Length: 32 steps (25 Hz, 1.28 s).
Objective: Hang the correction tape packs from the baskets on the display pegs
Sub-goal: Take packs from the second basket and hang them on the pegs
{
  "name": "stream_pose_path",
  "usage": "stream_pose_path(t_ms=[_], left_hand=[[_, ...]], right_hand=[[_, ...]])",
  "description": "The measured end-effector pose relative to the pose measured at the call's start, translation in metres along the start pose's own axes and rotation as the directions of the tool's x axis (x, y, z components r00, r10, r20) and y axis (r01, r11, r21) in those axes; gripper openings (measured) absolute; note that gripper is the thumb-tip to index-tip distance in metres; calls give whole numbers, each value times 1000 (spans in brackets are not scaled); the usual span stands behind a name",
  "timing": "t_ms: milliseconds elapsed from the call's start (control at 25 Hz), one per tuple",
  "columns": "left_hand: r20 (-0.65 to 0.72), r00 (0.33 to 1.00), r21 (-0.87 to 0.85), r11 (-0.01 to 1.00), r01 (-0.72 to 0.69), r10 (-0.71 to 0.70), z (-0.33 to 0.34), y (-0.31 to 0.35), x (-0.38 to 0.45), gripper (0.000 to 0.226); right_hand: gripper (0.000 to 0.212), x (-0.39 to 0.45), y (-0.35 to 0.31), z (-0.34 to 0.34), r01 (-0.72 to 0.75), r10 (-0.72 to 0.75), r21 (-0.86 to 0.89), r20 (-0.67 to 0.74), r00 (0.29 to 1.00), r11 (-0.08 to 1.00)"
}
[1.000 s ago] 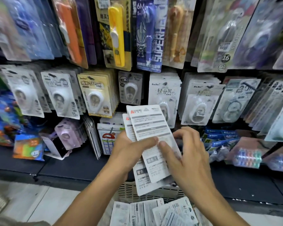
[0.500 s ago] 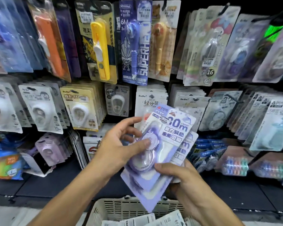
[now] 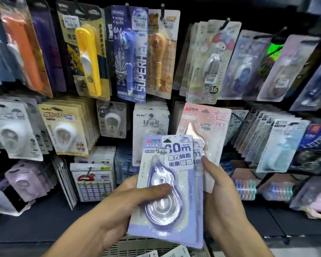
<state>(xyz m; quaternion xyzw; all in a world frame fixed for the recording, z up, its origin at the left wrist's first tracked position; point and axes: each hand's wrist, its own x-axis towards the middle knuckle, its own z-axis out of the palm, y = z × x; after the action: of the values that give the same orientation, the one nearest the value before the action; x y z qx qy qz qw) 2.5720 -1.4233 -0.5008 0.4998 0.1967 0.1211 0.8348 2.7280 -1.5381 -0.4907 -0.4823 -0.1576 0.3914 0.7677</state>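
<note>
- Head view: the person stands close to a dark wall of hooks full of hanging card packs.
- The left hand (image 3: 137,203) grips a purple card pack with a clear bubble over a purple correction tape (image 3: 167,191). The thumb presses across the bubble and the other fingers curl behind the card.
- The right hand (image 3: 219,199) grips a pink card pack with a shiny bubble (image 3: 206,127). It holds the pack by its lower part, a little higher and behind the purple one.
- A second purple card (image 3: 197,158) peeks out between the two, so three packs can be counted in the hands. It is not clear which hand holds that middle one.
- Both packs are in the air in front of the shelves. They do not hang on a hook yet.
- A pale plastic basket (image 3: 137,245) sits low under the hands. At least two white packs (image 3: 176,252) lie in it, and more may be hidden.
- The step looks like sorting: the packs are out of the basket and face the person, ready to be matched to a place.
- The next move likely calls for finding a hook with the same kind of pack. Then the small hole at the top of one card must be lined up with the hook tip and slid on. One hand should be free or steady for that.
- There are two hands and one basket in view.
</note>
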Motion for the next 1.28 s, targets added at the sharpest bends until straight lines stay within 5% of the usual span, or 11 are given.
stream_pose_path(t_ms=[80, 240, 440, 680, 920, 1000, 1040, 1120, 1280], left_hand=[[14, 999, 1, 999, -42, 42, 2, 2, 1, 45], [-131, 973, 26, 982, -188, 190, 0, 8, 10, 52], [-210, 939, -7, 960, -280, 273, 1, 11, 24, 47], [-186, 936, 25, 953, -301, 300, 7, 6, 31, 55], [-186, 937, 39, 956, -292, 294, 10, 4, 35, 56], [-201, 931, 95, 952, -291, 305, 20, 2, 42, 63], [-198, 927, 135, 946, -296, 318, 26, 0, 45, 66], [-184, 920, 174, 932, -317, 347, 35, -3, 51, 67], [-126, 933, 105, 940, -326, 338, 31, -3, 55, 65]], right_hand=[[38, 3, -14, -13, 119, -125, -53, -133, 983, 991], [14, 8, -52, -54, 285, -375, -272, -387, 842, 919], [14, 13, -69, -91, 234, -414, -372, -536, 736, 898], [13, 9, -71, -104, 200, -330, -278, -578, 746, 939], [50, 13, -58, -94, 160, -313, -309, -545, 778, 937], [39, 8, -42, -72, 161, -340, -464, -332, 880, 871], [41, 5, -30, -59, 169, -266, -485, -139, 954, 858], [56, -1, -9, -36, 136, -74, -461, 149, 986, 877], [50, 3, -11, -33, 174, -155, -368, 81, 985, 913]])
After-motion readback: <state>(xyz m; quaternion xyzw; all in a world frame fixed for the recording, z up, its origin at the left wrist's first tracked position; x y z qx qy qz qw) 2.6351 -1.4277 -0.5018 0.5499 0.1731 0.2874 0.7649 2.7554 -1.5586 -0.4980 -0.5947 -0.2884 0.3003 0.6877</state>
